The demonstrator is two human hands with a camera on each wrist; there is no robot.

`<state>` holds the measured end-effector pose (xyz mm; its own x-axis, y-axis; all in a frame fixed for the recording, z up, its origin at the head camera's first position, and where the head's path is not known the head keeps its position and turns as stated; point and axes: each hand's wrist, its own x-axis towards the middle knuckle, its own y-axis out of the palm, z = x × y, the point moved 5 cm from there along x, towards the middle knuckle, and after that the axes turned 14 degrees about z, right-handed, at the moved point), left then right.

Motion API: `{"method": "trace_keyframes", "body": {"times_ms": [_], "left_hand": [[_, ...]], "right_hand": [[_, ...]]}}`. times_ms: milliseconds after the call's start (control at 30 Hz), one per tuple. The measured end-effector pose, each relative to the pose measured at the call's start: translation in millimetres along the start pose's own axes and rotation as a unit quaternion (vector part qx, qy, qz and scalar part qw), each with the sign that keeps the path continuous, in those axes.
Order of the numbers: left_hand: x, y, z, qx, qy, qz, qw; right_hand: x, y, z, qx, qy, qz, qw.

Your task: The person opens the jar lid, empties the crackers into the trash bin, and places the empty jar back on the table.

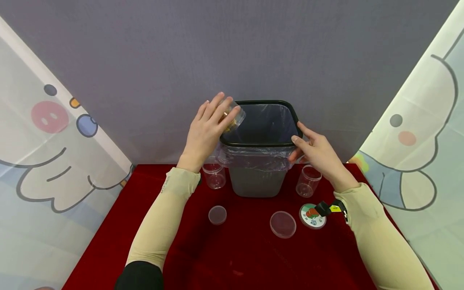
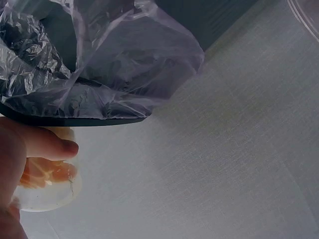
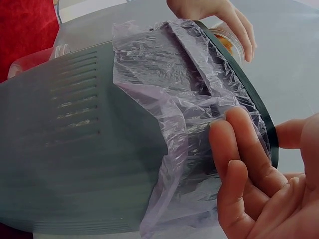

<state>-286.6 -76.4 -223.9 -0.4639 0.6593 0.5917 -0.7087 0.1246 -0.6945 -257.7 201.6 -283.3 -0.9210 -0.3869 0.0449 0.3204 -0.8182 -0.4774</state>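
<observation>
My left hand [image 1: 206,133] grips a clear plastic jar [image 1: 240,117] tilted over the left side of the trash bin's rim. Yellow-orange pieces [image 2: 47,172] show inside the jar in the left wrist view. The grey trash bin [image 1: 257,183] stands upright, its black rim holding a thin translucent bag [image 1: 253,157] folded down outside. At the bin's right edge, my right hand [image 1: 315,149] pinches the rim, with several fingers [image 3: 249,144] against the bag outside and the thumb on the rim's other side. What lies deep in the bin is hidden.
Clear jars stand left [image 1: 214,175] and right [image 1: 308,181] of the bin on the red cloth [image 1: 232,262]. In front lie a small clear lid [image 1: 217,215], a larger clear lid [image 1: 282,224] and a lid with a carrot picture [image 1: 311,216]. A grey wall [image 1: 235,48] rises behind.
</observation>
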Motion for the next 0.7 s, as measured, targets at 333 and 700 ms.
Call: {"method": "trace_keyframes", "body": {"times_ms": [333, 700], "left_hand": [[0.8, -1.9, -1.7, -0.006, 0.017, 0.008, 0.9998], [-3.0, -2.3, 0.5, -0.029, -0.001, -0.004, 0.9996]], "right_hand": [[1.1, 0.1, -1.0, -0.008, -0.001, -0.002, 1.0], [1.5, 0.6, -3.0, -0.005, 0.003, -0.006, 1.0]]}}
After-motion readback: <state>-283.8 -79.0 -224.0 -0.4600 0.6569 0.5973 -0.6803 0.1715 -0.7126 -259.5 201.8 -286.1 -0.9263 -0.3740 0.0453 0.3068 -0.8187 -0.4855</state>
